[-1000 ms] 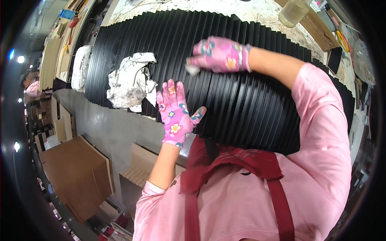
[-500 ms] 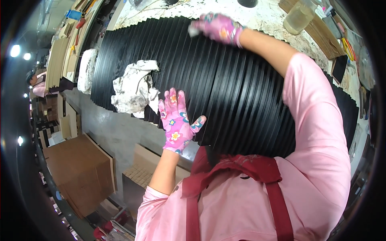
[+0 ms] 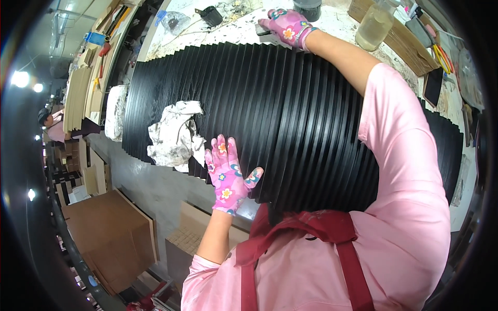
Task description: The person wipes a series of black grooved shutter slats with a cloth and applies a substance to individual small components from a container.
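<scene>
A long row of glossy black strips (image 3: 249,98) lies side by side in front of me. My left hand (image 3: 228,179), in a pink flowered glove, rests flat on their near ends with its fingers and thumb spread. Just left of it a crumpled white cloth (image 3: 176,136) with grey smudges lies on the strips. My right hand (image 3: 288,27), gloved alike, is beyond their far ends, over the stained white tabletop (image 3: 244,32). Its fingers are bunched downward beside a small dark-edged thing, and what they grip is mostly hidden.
A dark cup (image 3: 307,9) and a clear jar of cloudy liquid (image 3: 374,28) stand at the far side. A small black container (image 3: 210,16) is farther left. Cardboard boxes (image 3: 111,238) stand on the floor at left. Another person (image 3: 54,124) is at the far left.
My right hand has gone from the far ends of the strips onto the tabletop beyond; the white wad at its fingers no longer shows. My left hand keeps its place. The view has tilted.
</scene>
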A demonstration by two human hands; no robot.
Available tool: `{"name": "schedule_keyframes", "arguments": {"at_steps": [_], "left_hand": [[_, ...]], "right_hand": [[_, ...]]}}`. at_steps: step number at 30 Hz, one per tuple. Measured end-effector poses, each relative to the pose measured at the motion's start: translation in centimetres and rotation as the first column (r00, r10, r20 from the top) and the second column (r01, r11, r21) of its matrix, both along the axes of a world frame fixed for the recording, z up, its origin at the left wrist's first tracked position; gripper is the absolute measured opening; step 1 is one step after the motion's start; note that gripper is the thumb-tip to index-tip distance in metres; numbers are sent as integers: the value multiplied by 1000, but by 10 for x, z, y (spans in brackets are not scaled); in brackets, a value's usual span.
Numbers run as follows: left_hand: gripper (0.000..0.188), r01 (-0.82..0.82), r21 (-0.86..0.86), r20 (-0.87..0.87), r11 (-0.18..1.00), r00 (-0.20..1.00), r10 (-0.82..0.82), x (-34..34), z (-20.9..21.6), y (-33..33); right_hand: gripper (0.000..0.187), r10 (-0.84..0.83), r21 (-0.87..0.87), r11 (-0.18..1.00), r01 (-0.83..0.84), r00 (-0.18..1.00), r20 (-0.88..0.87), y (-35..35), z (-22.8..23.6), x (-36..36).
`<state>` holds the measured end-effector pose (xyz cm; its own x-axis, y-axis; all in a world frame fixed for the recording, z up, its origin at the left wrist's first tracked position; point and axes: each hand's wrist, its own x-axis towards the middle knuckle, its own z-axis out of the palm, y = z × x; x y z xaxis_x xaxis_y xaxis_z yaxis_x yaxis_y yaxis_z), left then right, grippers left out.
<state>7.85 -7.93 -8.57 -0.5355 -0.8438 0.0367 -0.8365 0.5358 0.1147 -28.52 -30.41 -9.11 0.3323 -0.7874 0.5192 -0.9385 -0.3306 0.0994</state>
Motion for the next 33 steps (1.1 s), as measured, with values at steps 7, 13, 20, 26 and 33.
{"name": "schedule_keyframes", "arguments": {"at_steps": [7, 13, 20, 26, 33], "left_hand": [[102, -27, 1, -5, 1000, 1000, 27, 6, 1, 5], [100, -30, -24, 19, 999, 999, 31, -4, 6, 8], [113, 9, 157, -21, 987, 1000, -6, -41, 19, 42], [108, 56, 105, -93, 993, 995, -46, -43, 15, 41], [108, 17, 154, -60, 988, 998, -8, -42, 18, 43]], "right_hand": [[24, 451, 278, 818, -504, 861, 233, 84, 19, 54], [20, 191, 291, 916, -275, 939, 285, 53, 27, 33], [18, 593, 372, 733, -570, 803, 62, 141, 17, 90], [28, -317, 592, 806, -3, 842, 437, 12, 20, -3], [20, 518, 368, 759, -537, 841, 157, 133, 26, 48]]}}
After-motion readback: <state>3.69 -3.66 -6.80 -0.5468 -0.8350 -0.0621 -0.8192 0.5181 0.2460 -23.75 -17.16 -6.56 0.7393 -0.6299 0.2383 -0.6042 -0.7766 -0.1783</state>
